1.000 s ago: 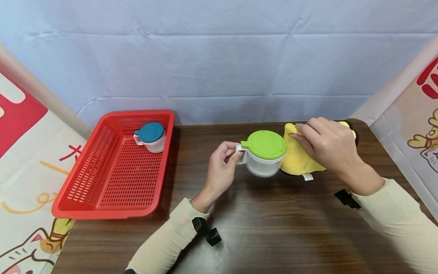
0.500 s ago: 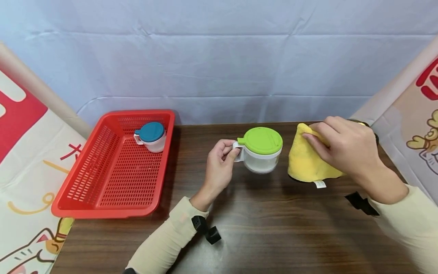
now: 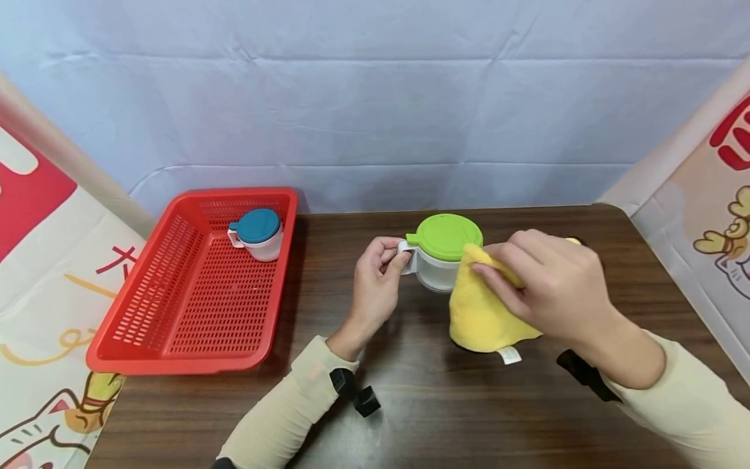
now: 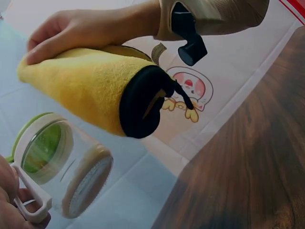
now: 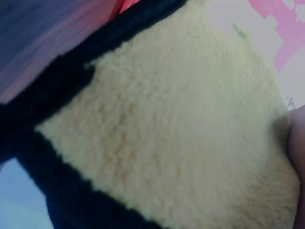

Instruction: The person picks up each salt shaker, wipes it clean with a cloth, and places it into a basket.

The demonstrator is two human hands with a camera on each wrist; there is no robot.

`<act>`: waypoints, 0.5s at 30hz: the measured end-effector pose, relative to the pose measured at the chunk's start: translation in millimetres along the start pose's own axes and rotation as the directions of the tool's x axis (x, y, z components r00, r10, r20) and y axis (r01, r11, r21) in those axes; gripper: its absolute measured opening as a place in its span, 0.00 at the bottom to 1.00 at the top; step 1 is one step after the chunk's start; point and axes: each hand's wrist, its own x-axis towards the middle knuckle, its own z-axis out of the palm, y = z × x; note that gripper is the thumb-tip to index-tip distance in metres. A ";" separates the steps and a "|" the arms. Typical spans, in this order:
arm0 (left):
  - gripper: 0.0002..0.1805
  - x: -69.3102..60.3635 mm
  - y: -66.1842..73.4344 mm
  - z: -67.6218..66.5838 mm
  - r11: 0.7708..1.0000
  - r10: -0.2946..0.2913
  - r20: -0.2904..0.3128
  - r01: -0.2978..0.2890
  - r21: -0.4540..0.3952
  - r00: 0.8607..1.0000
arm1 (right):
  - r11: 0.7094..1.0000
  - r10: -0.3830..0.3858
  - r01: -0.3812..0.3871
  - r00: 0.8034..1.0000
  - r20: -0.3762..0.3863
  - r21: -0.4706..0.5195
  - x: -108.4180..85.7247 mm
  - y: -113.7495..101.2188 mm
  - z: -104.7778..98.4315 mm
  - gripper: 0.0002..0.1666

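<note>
Pale blue fabric hangs behind a dark wood-grain counter. At far left, a printed panel shows a cartoon cat and red shapes.

Next comes a red plastic basket with slotted walls, on the counter. Inside it, toward the far right corner, sits a blue-lidded jar, upright, its white handle pointing left; what it contains cannot be made out.

Near the middle, a person's left hand pinches the white handle of a green-lidded jar between thumb and curled fingers. The jar is roughly upright, appears lifted off the counter, and stands outside the basket. Its lid is on; the left wrist view shows clear walls, with the green lid visible through them.

Just right of it, the right hand pinches a yellow cloth with a dark border and a small white tag. The cloth overlaps the jar in the head view, yet the left wrist view shows a gap between them.

By judgement, the work is partway along: one jar is in the basket, while the green-lidded one seems mid-wipe. How much wiping it has had cannot be told.

Another printed panel closes the right side.
</note>
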 end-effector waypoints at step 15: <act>0.07 -1.6 -1.4 4.4 0.999 0.050 0.021 -0.050 -0.018 0.999 | 0.992 -0.020 0.038 0.988 0.152 -0.118 -2.0 -26.1 48.8 0.21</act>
